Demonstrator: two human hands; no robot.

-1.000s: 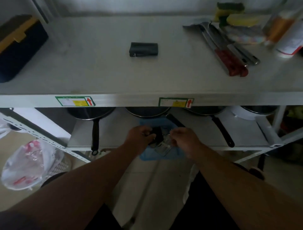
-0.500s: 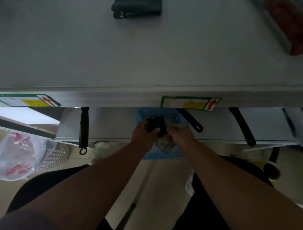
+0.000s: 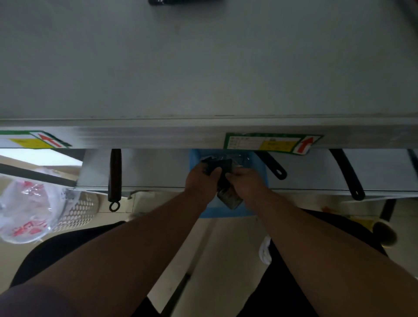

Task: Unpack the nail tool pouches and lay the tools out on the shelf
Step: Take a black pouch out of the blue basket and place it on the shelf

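Below the front edge of the grey shelf, my left hand and my right hand meet over a blue stool. Both hold a black nail tool pouch between them. My left fingers curl round its upper left part; my right fingers grip its right side. Metal tools glint at the pouch's top, and a clear plastic flap hangs under the hands. A second dark pouch lies at the far top edge of the shelf.
Black pan handles hang over the lower shelf behind my hands. A plastic bag and a perforated basket stand at the left on the floor. Green stickers mark the shelf's front edge.
The view has tipped down and closer, so the shelf fills the top. My hands have lifted the pouch slightly toward the shelf edge and worked it further open.
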